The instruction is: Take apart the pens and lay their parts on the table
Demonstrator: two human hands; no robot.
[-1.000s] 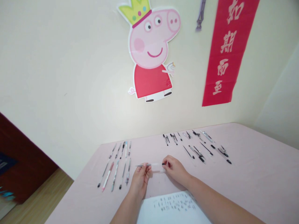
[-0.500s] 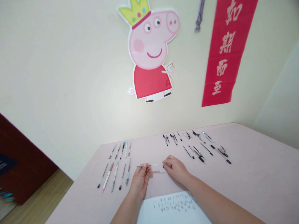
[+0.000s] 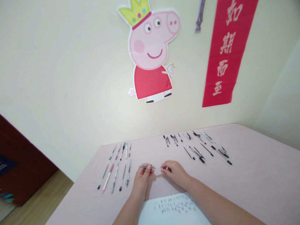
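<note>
Above the pink table cover, my left hand [image 3: 142, 179] pinches a slim grey pen part [image 3: 143, 166] between thumb and fingers. It lies roughly level, with its thin end pointing left. Facing it from a short distance is my right hand [image 3: 176, 172], its fingertips closed together around something small and pale that I cannot make out. The two hands are apart. Left of them, assembled pens lie in two rows, among them a pink and white pen [image 3: 108, 178] and a pale blue pen [image 3: 115, 178].
Loose pen parts, such as a black cap [image 3: 229, 162] and a clear barrel piece [image 3: 207, 137], lie in groups at the back right of the table [image 3: 255, 175]. A sheet of paper with handwriting [image 3: 173, 212] is in front of me. The wall [image 3: 82, 78] rises behind the table.
My left hand has shifted slightly right with the pen part. My right hand has moved a little left and down, and the black piece at its fingertips no longer shows.
</note>
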